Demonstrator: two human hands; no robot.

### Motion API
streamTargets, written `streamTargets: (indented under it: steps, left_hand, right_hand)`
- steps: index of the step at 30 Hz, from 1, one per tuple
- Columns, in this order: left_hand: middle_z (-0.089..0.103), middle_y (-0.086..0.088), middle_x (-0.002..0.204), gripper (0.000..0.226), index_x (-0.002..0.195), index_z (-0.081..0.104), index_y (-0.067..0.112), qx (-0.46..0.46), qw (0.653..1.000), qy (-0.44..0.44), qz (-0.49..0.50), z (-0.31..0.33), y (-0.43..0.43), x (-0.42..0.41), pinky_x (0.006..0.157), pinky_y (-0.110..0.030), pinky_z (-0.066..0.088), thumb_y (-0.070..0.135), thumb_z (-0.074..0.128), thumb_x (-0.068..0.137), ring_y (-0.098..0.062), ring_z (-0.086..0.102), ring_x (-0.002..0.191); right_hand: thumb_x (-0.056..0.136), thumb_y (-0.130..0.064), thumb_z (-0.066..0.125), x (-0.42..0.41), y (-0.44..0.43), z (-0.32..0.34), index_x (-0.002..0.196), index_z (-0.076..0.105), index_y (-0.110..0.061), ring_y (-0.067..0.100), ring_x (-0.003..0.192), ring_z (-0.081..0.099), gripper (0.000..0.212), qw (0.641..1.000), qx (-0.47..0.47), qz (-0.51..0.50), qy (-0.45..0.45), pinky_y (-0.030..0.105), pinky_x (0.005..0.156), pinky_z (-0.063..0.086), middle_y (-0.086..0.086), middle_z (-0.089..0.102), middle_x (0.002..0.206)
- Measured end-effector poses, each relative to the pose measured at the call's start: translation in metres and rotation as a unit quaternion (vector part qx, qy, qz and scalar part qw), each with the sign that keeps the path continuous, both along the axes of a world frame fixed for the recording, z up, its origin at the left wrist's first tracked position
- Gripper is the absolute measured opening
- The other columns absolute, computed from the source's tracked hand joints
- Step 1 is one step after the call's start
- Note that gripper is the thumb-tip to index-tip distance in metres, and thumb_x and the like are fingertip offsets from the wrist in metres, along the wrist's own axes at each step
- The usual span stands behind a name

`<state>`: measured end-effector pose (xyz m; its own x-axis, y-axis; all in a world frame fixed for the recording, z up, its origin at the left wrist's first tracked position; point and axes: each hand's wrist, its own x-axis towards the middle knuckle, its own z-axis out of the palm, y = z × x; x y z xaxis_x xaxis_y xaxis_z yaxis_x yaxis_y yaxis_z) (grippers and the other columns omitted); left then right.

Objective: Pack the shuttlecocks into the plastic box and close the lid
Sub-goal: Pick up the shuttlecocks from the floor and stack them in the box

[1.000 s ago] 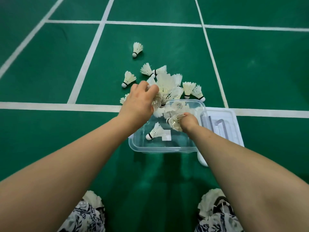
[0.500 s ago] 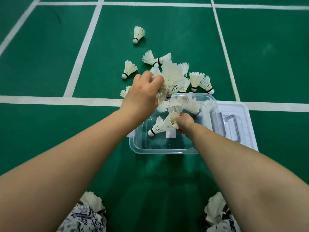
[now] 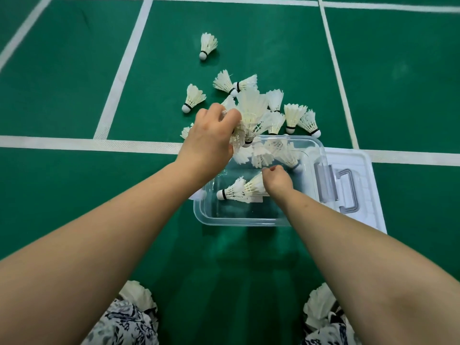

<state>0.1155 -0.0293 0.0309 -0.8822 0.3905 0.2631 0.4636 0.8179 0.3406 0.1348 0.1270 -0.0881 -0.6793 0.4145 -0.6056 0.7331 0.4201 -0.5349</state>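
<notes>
The left hand (image 3: 211, 140) is held over the far left corner of the plastic box (image 3: 239, 221). Its fingers and thumb are clamped on a bunch of shuttlecocks (image 3: 251, 110), with the feather skirts pointing up and away. Position and grip are unchanged against the frame half a second earlier.

The right hand (image 3: 277, 180) is placed inside the box with its fingers curled. A single shuttlecock (image 3: 255, 185) is seen touching its left side. Half a second earlier this one was raised at the fingertips. It is now laid lower, alongside a lying shuttlecock (image 3: 231, 192) on the box floor, whose cork points left. Whether it is pinched or released cannot be told.

A further cluster (image 3: 271, 153) is noted at the far end of the box. The box is set on the green court floor (image 3: 74, 70), just on the near side of a white line (image 3: 87, 143). The lid (image 3: 361, 168) is laid flat against the right of the box, grey handle (image 3: 348, 190) up, and the box is not closed. Beyond the far rim, loose shuttlecocks (image 3: 293, 115) are scattered on the floor, with one outlier (image 3: 207, 44) well apart.
</notes>
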Motion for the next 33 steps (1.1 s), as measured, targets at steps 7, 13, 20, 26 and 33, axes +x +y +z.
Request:
streamTargets:
  steps: [7, 13, 20, 26, 33]
  left_hand:
    - [0.054, -0.023, 0.096, 0.035, 0.097, 0.058, 0.0, 0.004, 1.0, 0.005, -0.011, -0.001, 0.007, 0.006, 0.062, -0.044, 0.046, -0.011, 0.055, 0.063, -0.037, 0.05, 0.083]
    - [0.053, -0.022, 0.099, 0.035, 0.099, 0.058, 0.001, 0.007, 1.0, 0.001, 0.011, 0.001, 0.007, 0.004, 0.064, -0.042, 0.042, -0.011, 0.055, 0.067, -0.035, 0.048, 0.086]
    - [0.052, -0.021, 0.101, 0.035, 0.101, 0.056, 0.003, 0.014, 0.999, -0.01, 0.028, -0.002, 0.0, -0.004, 0.065, -0.041, 0.039, -0.009, 0.054, 0.069, -0.028, 0.04, 0.083]
    - [0.049, -0.018, 0.108, 0.036, 0.107, 0.054, 0.004, -0.003, 0.999, -0.035, 0.035, -0.003, -0.004, -0.004, 0.068, -0.043, 0.041, -0.007, 0.053, 0.073, -0.031, 0.042, 0.09]
    - [0.052, -0.021, 0.102, 0.037, 0.103, 0.057, 0.003, -0.004, 1.0, -0.018, 0.017, -0.004, -0.004, -0.007, 0.066, -0.045, 0.046, -0.011, 0.053, 0.068, -0.035, 0.047, 0.087]
  right_hand:
    - [0.076, -0.039, 0.075, 0.015, -0.017, 0.004, 0.141, 0.03, -0.015, 0.027, 0.128, 0.046, 0.082, 0.989, -0.049, 0.139, -0.004, 0.031, 0.102, 0.037, 0.01, 0.049, 0.138]
    - [0.079, -0.021, 0.074, 0.003, -0.035, 0.005, 0.096, 0.046, -0.017, 0.022, 0.107, 0.056, 0.033, 0.986, 0.006, 0.165, -0.001, 0.026, 0.08, 0.041, 0.006, 0.062, 0.113]
    - [0.08, -0.01, 0.071, -0.01, -0.035, 0.0, 0.094, 0.044, -0.015, 0.019, 0.09, 0.048, 0.03, 0.995, -0.083, 0.0, 0.05, 0.022, 0.077, 0.039, 0.003, 0.052, 0.098]
    - [0.084, -0.012, 0.069, -0.011, -0.039, -0.001, 0.116, 0.049, -0.006, 0.019, 0.097, 0.049, 0.039, 0.993, -0.111, 0.004, 0.035, 0.025, 0.089, 0.041, 0.01, 0.057, 0.118]
    - [0.081, -0.022, 0.073, -0.008, -0.036, 0.002, 0.127, 0.041, -0.015, 0.018, 0.1, 0.051, 0.056, 0.994, -0.09, 0.046, 0.041, 0.02, 0.082, 0.036, 0.008, 0.056, 0.126]
